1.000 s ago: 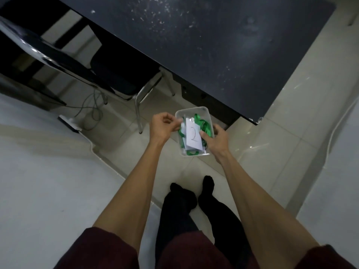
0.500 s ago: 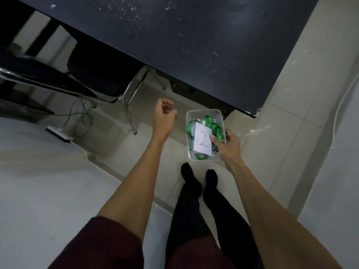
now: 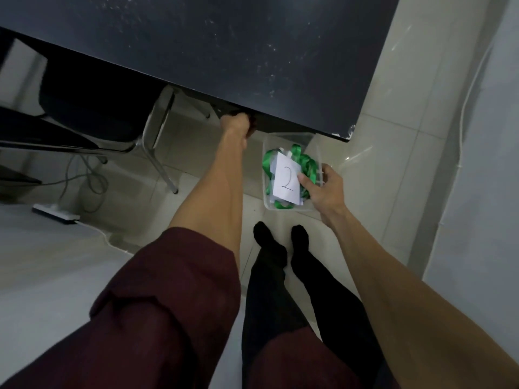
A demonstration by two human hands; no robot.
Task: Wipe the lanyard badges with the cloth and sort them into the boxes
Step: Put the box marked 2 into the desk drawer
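A clear plastic box (image 3: 292, 208) hangs above the floor just below the table's front edge. It holds green lanyards (image 3: 304, 164) with badges and a white paper slip marked 2 (image 3: 286, 179). My right hand (image 3: 323, 189) grips the box at its right rim, thumb pressing on the slip. My left hand (image 3: 236, 126) reaches forward to the underside of the black table's edge; its fingers are hidden under the edge, so what they touch is unclear. No cloth is in view.
The black table (image 3: 224, 51) fills the upper view, its corner (image 3: 346, 134) just above the box. A black chair with chrome legs (image 3: 151, 141) stands at left, cables and a power strip (image 3: 56, 213) on the tiled floor. My legs and feet (image 3: 280, 242) are below.
My left hand let go of the box and moved forward to the table's underside. My right hand now carries the box alone, closer to the table edge.
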